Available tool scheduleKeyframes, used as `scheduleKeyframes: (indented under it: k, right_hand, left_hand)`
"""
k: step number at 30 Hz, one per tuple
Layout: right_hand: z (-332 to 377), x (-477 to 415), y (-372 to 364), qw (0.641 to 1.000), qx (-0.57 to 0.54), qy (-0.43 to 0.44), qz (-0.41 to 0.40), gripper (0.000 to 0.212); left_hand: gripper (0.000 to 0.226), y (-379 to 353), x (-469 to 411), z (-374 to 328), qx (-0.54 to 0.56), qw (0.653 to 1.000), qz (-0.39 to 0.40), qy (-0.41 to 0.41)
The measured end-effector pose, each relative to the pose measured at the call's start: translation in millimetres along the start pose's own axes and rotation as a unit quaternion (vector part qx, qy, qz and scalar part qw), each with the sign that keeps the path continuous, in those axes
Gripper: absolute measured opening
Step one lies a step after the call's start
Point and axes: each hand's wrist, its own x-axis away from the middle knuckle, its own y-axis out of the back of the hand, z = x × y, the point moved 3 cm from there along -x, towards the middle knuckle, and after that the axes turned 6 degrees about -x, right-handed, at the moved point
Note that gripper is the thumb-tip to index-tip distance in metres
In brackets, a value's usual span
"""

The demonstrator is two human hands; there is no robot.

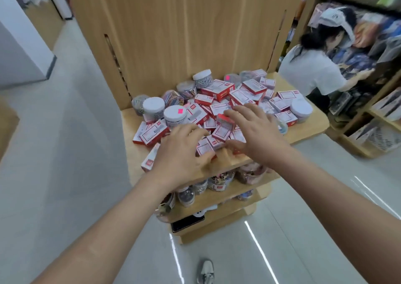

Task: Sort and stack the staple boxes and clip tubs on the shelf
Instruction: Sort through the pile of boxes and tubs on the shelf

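Wooden shelf point(314, 121), jumbled staple boxes point(218, 91) under left hand point(180, 153) and right hand point(258, 129).

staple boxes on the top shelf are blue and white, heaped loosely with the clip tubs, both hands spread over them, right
Wrong colour: the head view shows the staple boxes red and white, not blue. The rest holds: they lie heaped with the clip tubs on the top shelf, left hand and right hand spread over them.
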Motion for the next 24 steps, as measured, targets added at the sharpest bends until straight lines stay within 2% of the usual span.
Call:
scheduleKeyframes:
  k: [5, 9, 13, 19, 21, 24]
  right_hand:
    - [-44, -35, 7, 1.0, -0.006, 0.017, 0.005, 0.068]
    - [-95, -60, 15, 0.998, -0.039, 0.005, 0.042, 0.074]
    - [-138, -84, 21, 0.991, -0.08, 0.058, 0.091, 0.082]
    - [-211, -120, 20, 0.979, -0.155, 0.092, 0.099, 0.075]
    - [-224, -129, 17, 0.964, -0.223, 0.081, 0.12, 0.079]
    - [-223, -142, 12, 0.934, -0.3, 0.115, 0.159, 0.077]
  left_hand:
    - [0.073, -24, -51, -19, -0.024, 0.999, 0.028, 0.0]
    - [0.065, -36, -84, -35, -0.013, 0.999, 0.024, 0.032]
    - [0.06, -45, -117, -59, -0.015, 0.998, -0.03, 0.047]
    - [0.061, -62, -159, -98, -0.046, 0.994, -0.01, 0.099]
    - [0.061, -62, -169, -104, -0.049, 0.992, -0.014, 0.119]
    - [0.065, -66, -185, -110, -0.079, 0.987, 0.02, 0.136]
